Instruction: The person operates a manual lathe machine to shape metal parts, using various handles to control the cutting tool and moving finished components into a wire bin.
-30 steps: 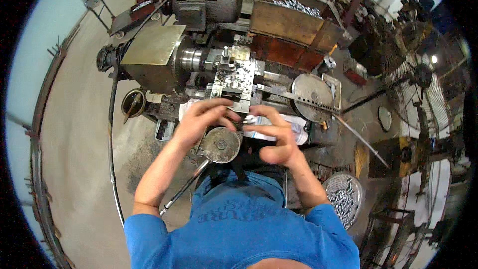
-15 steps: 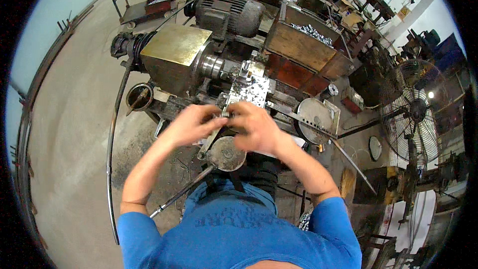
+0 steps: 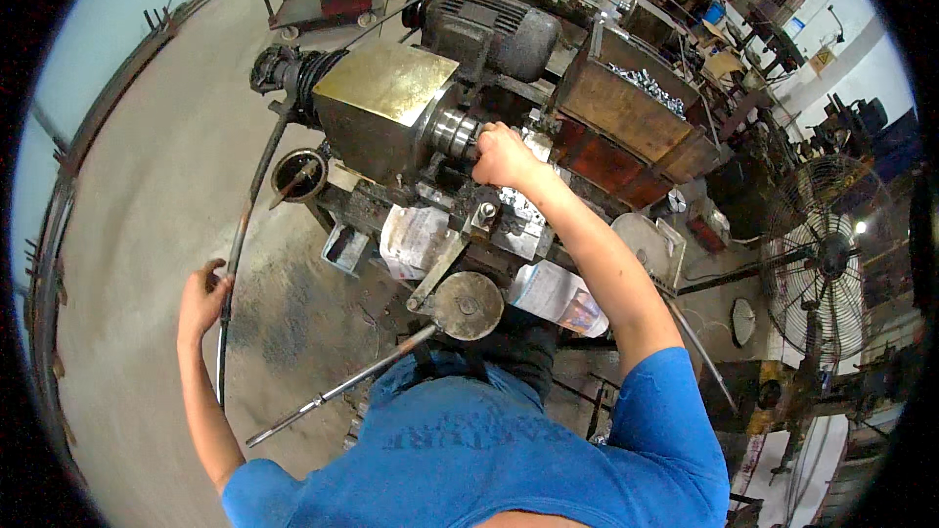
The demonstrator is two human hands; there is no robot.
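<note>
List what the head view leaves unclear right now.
Head view, right hand: anything in its grip, hidden by the hand itself.
Head view, left hand: whether it holds anything or touches the long pole; too small.
Head view, bin: number of metal pieces, too small and heaped.

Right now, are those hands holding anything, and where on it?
Can't tell: the left hand is at the long rod, grip unclear; the right hand hides any hold beside the shiny spindle.

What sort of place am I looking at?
Most likely a metalworking shop: there's a lathe-like machine, a finned motor just beyond it, and a bin holding many small metal parts.
</note>
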